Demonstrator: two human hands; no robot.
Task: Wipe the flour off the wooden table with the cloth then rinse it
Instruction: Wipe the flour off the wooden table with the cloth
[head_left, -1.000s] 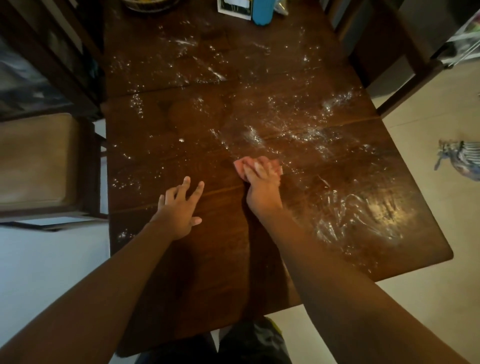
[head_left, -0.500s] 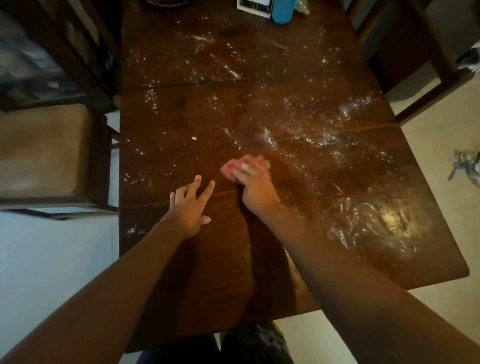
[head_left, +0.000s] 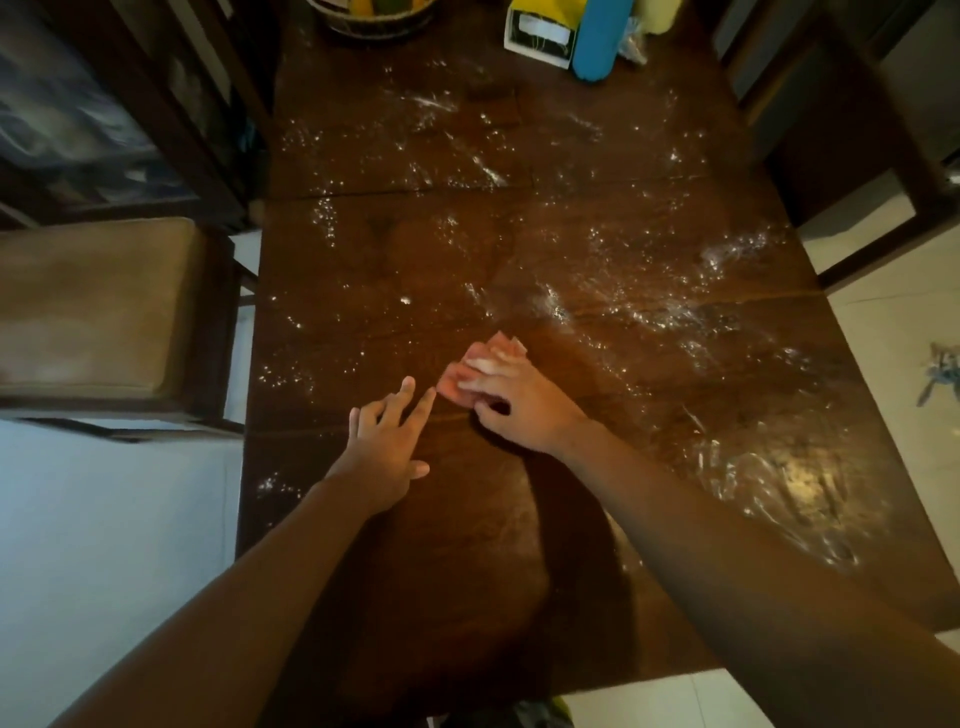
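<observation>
Starting at nine o'clock, you have a cushioned chair (head_left: 98, 312) tucked against the dark wooden surface (head_left: 426, 597). Your left hand (head_left: 384, 447) lies flat on the wood at about seven o'clock of centre, fingers (head_left: 408, 387) spread wide and gripping nothing. Just beside it, toward the centre, your right hand (head_left: 519, 402) presses the pink cloth (head_left: 470, 366) down, fingers curled over it, and the cloth peeks out past your fingertips. Flour (head_left: 649, 317) streaks the wood from twelve o'clock round to four o'clock, thickest at four o'clock near the edge. At twelve o'clock stand a basket (head_left: 374, 18), a small box (head_left: 540, 26) and a blue bottle (head_left: 600, 39), close together at the far end
</observation>
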